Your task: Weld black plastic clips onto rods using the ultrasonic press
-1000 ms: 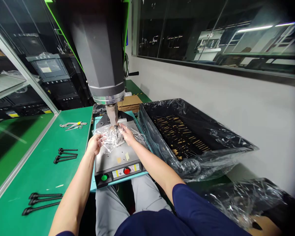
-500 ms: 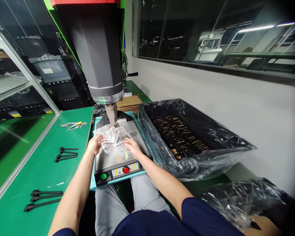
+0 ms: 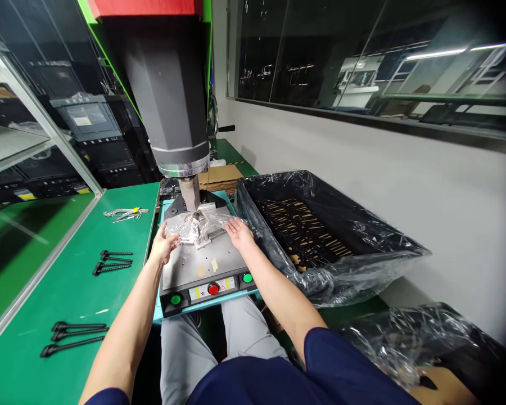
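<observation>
A sheet of clear plastic film [image 3: 189, 229] stretches between my hands over a small metal fixture [image 3: 202, 243] on the machine's grey plate [image 3: 181, 273]. My left hand [image 3: 163, 246] pinches the film's left side, fingers curled. At the other side, my right hand [image 3: 239, 233] grips the film's right end between thumb and fingers, palm partly turned up. Just above the film is the metal horn [image 3: 190, 196] of the press head [image 3: 172, 107]. A small dark part shows at the fixture under the film; its shape is hard to make out.
To the right stands a film-lined black bin [image 3: 379, 242] of dark strips. Green buttons [image 3: 176, 299] and a red button [image 3: 213, 288] line the machine's front. Black ribbed pieces [image 3: 80, 337] and hand tools [image 3: 126, 213] lie on the green table [image 3: 122, 304] at left.
My right hand has moved right and slightly up, drawing the film out wider across the fixture. A second green button shows beside my right forearm. My left hand has barely moved.
</observation>
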A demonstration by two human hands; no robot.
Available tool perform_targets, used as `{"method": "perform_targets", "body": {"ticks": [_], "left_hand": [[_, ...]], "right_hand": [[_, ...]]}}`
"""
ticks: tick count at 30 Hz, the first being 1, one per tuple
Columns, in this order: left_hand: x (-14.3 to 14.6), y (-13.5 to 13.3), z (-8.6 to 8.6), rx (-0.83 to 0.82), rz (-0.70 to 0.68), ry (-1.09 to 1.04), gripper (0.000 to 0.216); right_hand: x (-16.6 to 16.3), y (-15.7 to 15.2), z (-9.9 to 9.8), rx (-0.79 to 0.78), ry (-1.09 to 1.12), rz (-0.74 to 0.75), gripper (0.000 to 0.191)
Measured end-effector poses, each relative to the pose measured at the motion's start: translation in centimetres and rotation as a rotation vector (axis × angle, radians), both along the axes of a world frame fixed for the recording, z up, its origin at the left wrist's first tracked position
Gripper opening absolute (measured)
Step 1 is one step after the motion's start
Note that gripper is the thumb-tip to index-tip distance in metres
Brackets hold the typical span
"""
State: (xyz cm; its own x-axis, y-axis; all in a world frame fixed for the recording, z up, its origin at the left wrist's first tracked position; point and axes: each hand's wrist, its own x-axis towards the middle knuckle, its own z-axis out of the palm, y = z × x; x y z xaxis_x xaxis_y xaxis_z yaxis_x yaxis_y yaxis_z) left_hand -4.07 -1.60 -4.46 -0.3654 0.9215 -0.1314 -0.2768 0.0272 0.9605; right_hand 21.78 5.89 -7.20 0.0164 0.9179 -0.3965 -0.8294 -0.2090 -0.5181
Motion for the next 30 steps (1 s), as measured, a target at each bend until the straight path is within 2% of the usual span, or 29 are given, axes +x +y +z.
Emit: {"method": "perform_targets", "body": {"ticks": [3, 6, 15, 24, 30], "left_hand": [[0.3, -0.1, 0.1, 0.007, -0.006, -0.010, 0.101], [0.5, -0.2, 0.1, 0.016, -0.008, -0.017, 0.101], [-0.1, 0.0, -0.5, -0.019, -0.034, -0.002, 0.091], [0.2, 0.2, -0.5, -0.030, -0.037, -0.020, 0.084], [0.1, 0.0, -0.9, -0.058, -0.054, -0.006, 0.077]], "right_hand": [[0.4, 0.0, -0.4, 0.037, -0.011, -0.068, 0.004], [0.5, -0.6, -1.3, 0.014, -0.013, -0.080, 0.006], [0.4, -1.0, -2.2, -0.023, 0.004, -0.013, 0.009], [0.6, -1.3, -2.6, -0.041, 0.006, -0.007, 0.013], [0.8, -2.5, -2.8, -0.086, 0.002, 0.071, 0.020]]}}
